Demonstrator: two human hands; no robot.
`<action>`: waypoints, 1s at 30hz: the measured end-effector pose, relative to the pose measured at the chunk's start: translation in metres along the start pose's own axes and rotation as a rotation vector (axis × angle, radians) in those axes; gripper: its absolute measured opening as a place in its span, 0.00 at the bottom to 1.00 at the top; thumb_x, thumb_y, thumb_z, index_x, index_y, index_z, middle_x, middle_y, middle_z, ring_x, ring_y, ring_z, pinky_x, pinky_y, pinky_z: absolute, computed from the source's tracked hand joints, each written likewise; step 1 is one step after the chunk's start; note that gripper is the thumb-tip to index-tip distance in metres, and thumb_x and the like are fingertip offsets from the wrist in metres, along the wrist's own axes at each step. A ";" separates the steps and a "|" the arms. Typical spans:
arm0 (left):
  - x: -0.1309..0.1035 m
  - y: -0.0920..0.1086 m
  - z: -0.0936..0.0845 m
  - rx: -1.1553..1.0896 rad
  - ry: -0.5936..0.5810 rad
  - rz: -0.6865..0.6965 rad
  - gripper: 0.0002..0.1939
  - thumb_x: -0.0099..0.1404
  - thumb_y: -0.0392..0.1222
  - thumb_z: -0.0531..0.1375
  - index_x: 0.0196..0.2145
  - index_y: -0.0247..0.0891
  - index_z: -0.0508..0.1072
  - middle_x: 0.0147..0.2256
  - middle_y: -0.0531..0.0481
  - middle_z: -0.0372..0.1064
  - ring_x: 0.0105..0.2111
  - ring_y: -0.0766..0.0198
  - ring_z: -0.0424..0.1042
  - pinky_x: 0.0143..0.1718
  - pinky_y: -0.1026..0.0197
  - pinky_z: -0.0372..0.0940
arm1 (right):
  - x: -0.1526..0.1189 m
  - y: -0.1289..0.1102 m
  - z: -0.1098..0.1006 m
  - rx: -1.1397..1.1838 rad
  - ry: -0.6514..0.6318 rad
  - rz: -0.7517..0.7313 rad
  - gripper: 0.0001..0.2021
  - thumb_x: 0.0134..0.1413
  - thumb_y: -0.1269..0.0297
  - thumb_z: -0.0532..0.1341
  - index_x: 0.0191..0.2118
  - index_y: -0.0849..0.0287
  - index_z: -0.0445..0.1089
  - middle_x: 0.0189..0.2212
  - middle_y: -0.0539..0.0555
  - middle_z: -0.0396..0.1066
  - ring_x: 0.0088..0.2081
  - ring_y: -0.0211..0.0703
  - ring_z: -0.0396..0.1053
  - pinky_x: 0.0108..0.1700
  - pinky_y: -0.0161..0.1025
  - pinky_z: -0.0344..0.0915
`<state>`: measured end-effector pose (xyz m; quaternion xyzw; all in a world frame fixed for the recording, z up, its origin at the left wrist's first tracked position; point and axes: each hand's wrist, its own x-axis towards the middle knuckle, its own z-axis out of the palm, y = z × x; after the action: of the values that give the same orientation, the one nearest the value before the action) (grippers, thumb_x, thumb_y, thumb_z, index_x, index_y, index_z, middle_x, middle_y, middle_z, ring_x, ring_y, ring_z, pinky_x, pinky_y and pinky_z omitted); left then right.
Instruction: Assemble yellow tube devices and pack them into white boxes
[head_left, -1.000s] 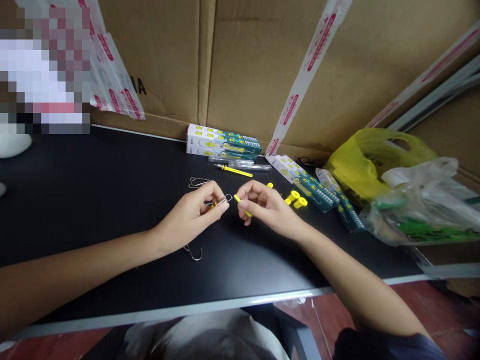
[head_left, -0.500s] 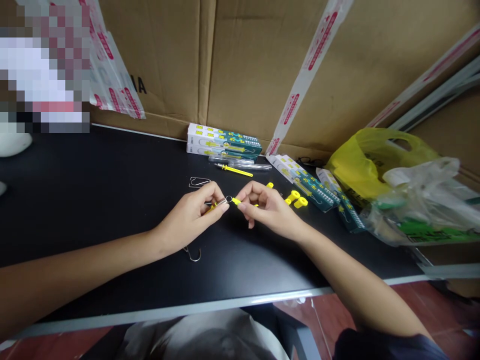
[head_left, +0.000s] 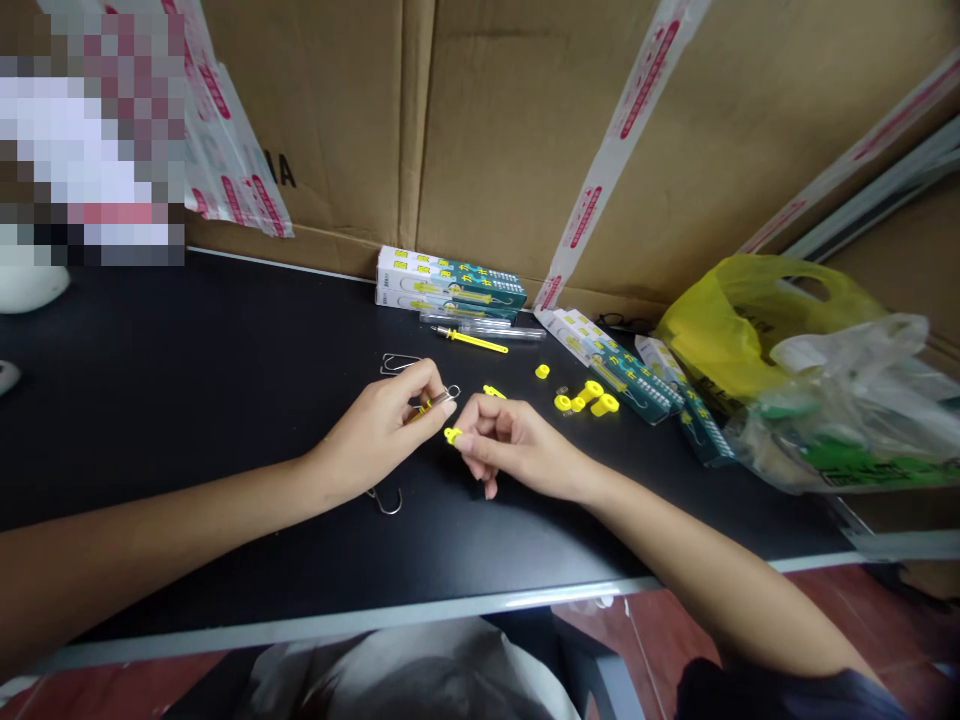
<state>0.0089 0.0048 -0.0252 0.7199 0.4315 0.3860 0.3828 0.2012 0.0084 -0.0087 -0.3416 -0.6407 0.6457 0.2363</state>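
My left hand (head_left: 390,425) is closed on a thin yellow piece with a metal wire ring (head_left: 452,391) sticking out past the fingertips. To its right, my right hand (head_left: 517,445) pinches a small yellow part (head_left: 452,436) with a hole at its end. The ring and the small part are apart. Behind my right hand lies another yellow piece (head_left: 493,391). Several yellow caps (head_left: 591,392) and small springs sit to the right. A metal hook (head_left: 389,503) lies below my left hand, and a bent wire piece (head_left: 397,363) is above it.
Stacked printed boxes (head_left: 450,283) stand by the cardboard at the back, with clear tubes (head_left: 502,329) and a yellow stick (head_left: 476,342) before them. More boxes (head_left: 611,365) and a yellow plastic bag (head_left: 709,320) are at the right. White rounded objects show at the left edge.
My right hand has moved down and slightly left with the small yellow part, away from the ring. My left hand has barely moved. The yellow piece and caps behind my right hand are now more visible.
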 end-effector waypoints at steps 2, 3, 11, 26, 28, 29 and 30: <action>0.000 0.000 0.000 -0.041 -0.002 -0.022 0.10 0.67 0.45 0.55 0.30 0.39 0.61 0.26 0.58 0.60 0.19 0.74 0.56 0.19 0.69 0.52 | 0.000 0.000 0.000 -0.027 0.039 -0.011 0.17 0.54 0.52 0.65 0.33 0.60 0.62 0.19 0.43 0.64 0.19 0.29 0.62 0.19 0.28 0.68; -0.001 0.000 0.000 -0.059 -0.009 -0.030 0.10 0.67 0.45 0.55 0.31 0.39 0.61 0.25 0.59 0.59 0.18 0.74 0.56 0.19 0.69 0.52 | 0.000 -0.001 -0.002 -0.051 0.087 -0.033 0.17 0.54 0.52 0.65 0.33 0.59 0.62 0.19 0.43 0.64 0.18 0.29 0.61 0.18 0.28 0.67; -0.005 0.000 0.002 -0.135 -0.077 -0.052 0.10 0.67 0.45 0.55 0.31 0.40 0.61 0.23 0.60 0.59 0.16 0.75 0.54 0.16 0.69 0.50 | 0.000 0.003 -0.011 -0.321 0.297 -0.167 0.13 0.57 0.54 0.62 0.35 0.58 0.63 0.23 0.45 0.62 0.22 0.32 0.62 0.18 0.28 0.66; -0.004 0.002 0.002 -0.117 -0.076 -0.076 0.09 0.67 0.43 0.56 0.29 0.41 0.61 0.17 0.62 0.54 0.13 0.74 0.53 0.15 0.69 0.47 | -0.003 0.002 -0.007 -0.764 0.357 -0.286 0.06 0.60 0.63 0.58 0.33 0.58 0.64 0.24 0.47 0.66 0.24 0.33 0.61 0.27 0.31 0.59; -0.004 0.002 0.003 -0.107 -0.074 -0.075 0.09 0.66 0.43 0.56 0.29 0.40 0.61 0.18 0.62 0.55 0.14 0.74 0.53 0.15 0.69 0.48 | -0.003 0.002 -0.007 -0.889 0.373 -0.322 0.04 0.59 0.66 0.57 0.32 0.58 0.65 0.23 0.47 0.66 0.24 0.33 0.61 0.28 0.31 0.58; -0.005 0.001 0.003 -0.101 -0.073 -0.073 0.09 0.66 0.43 0.56 0.29 0.40 0.61 0.19 0.61 0.56 0.14 0.74 0.54 0.15 0.69 0.48 | -0.004 0.002 -0.007 -0.956 0.377 -0.339 0.04 0.59 0.67 0.57 0.32 0.57 0.65 0.24 0.47 0.67 0.24 0.33 0.62 0.28 0.31 0.58; -0.005 0.001 0.003 -0.095 -0.074 -0.070 0.09 0.66 0.43 0.56 0.29 0.40 0.61 0.20 0.61 0.57 0.15 0.74 0.54 0.16 0.68 0.48 | -0.004 0.003 -0.007 -1.024 0.379 -0.352 0.04 0.59 0.67 0.57 0.32 0.57 0.64 0.24 0.48 0.68 0.24 0.34 0.63 0.29 0.31 0.57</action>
<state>0.0101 -0.0003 -0.0264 0.6990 0.4234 0.3656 0.4455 0.2091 0.0100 -0.0106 -0.4103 -0.8655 0.1316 0.2554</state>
